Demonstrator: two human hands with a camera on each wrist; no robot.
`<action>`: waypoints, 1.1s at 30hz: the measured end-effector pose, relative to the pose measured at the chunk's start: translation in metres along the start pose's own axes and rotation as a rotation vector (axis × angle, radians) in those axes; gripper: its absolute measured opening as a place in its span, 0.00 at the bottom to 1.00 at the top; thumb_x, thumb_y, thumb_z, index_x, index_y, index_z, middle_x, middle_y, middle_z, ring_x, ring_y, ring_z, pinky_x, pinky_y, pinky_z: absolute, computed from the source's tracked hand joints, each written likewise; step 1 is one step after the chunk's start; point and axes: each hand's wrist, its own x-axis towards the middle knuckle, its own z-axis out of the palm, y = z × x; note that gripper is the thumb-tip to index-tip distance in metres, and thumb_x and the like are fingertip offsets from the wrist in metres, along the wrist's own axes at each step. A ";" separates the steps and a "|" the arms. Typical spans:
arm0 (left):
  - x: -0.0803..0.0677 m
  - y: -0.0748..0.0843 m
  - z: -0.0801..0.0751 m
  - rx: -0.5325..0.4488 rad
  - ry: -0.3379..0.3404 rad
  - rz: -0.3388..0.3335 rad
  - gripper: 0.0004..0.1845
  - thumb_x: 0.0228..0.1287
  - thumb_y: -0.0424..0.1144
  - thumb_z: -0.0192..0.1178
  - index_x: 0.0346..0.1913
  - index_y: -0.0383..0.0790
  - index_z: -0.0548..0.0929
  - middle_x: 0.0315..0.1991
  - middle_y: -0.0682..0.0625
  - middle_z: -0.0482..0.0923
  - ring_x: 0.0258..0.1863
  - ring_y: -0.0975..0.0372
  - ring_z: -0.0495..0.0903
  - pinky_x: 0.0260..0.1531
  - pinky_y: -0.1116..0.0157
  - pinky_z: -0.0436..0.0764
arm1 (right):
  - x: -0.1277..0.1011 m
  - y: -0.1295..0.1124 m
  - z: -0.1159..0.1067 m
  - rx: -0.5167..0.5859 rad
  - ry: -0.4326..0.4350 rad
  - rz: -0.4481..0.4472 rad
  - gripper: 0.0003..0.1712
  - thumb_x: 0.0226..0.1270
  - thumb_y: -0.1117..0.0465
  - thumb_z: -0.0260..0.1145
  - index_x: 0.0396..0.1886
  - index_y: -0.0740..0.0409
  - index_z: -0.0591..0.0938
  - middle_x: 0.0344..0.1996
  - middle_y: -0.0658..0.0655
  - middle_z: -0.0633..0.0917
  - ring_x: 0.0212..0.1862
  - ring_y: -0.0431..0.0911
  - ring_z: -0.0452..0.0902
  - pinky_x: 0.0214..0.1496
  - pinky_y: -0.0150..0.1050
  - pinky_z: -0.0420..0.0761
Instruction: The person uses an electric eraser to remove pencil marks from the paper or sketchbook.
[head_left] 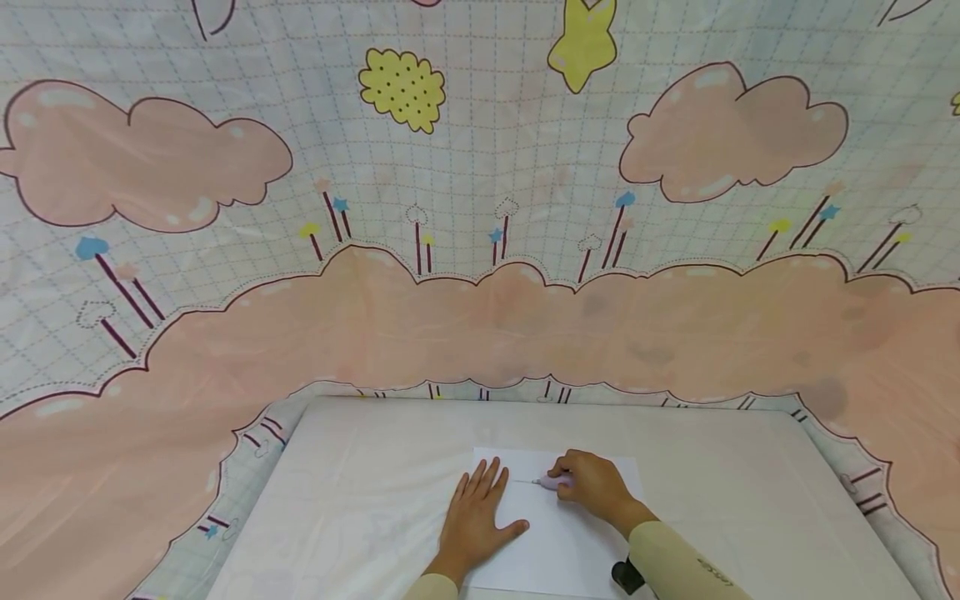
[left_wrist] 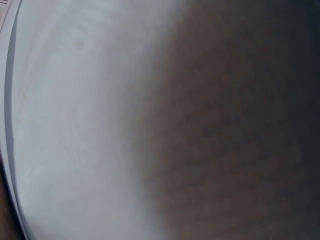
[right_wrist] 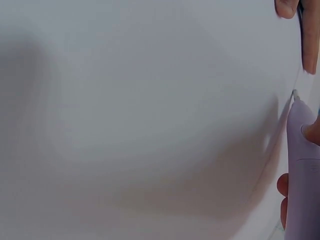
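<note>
Grip: we observe the right hand wrapped around a lilac pen-shaped tool, its fingers curled. The tool's body lies inside the grip; its metal tip projects beyond it, directed toward the left hand. In the right wrist view, we find 1 digit on the body behind the tip and 2 fingertips on the opposite side. The left hand rests flat on the white paper, fingers extended, thumb spread. We locate a thin line on the paper between tip and left hand. The paper lies on a white-covered table.
</note>
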 end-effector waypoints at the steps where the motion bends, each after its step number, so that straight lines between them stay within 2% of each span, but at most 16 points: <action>1: 0.000 0.000 0.000 0.000 -0.005 -0.003 0.50 0.58 0.79 0.41 0.74 0.47 0.65 0.77 0.52 0.55 0.77 0.55 0.53 0.74 0.50 0.55 | 0.000 0.000 0.000 0.002 -0.002 -0.001 0.10 0.48 0.61 0.78 0.32 0.47 0.88 0.31 0.40 0.83 0.34 0.35 0.78 0.41 0.37 0.83; 12: -0.001 0.001 -0.003 -0.003 -0.070 -0.035 0.51 0.58 0.79 0.41 0.76 0.48 0.62 0.79 0.53 0.51 0.78 0.56 0.49 0.76 0.50 0.51 | -0.002 0.002 -0.001 -0.003 -0.008 0.012 0.10 0.48 0.60 0.77 0.33 0.47 0.88 0.30 0.40 0.83 0.33 0.35 0.77 0.40 0.36 0.82; 19: -0.003 0.002 -0.003 -0.002 -0.066 -0.036 0.51 0.59 0.79 0.42 0.76 0.48 0.62 0.78 0.53 0.52 0.78 0.55 0.49 0.76 0.50 0.51 | -0.004 0.001 -0.002 0.013 -0.001 -0.008 0.10 0.48 0.61 0.77 0.32 0.47 0.88 0.31 0.41 0.83 0.34 0.36 0.78 0.41 0.38 0.83; 27: -0.004 0.006 -0.004 -0.015 -0.029 -0.027 0.50 0.58 0.78 0.44 0.74 0.47 0.65 0.78 0.52 0.55 0.77 0.54 0.53 0.75 0.50 0.54 | -0.002 0.001 0.001 0.007 -0.007 -0.020 0.10 0.48 0.61 0.77 0.33 0.47 0.88 0.30 0.40 0.82 0.34 0.35 0.77 0.41 0.37 0.82; 33: -0.005 0.007 -0.006 -0.022 -0.052 -0.038 0.50 0.58 0.78 0.45 0.75 0.48 0.64 0.78 0.53 0.54 0.78 0.55 0.51 0.76 0.51 0.52 | -0.003 0.003 0.004 -0.008 -0.011 -0.015 0.10 0.49 0.60 0.76 0.33 0.46 0.89 0.30 0.39 0.82 0.34 0.34 0.77 0.42 0.38 0.82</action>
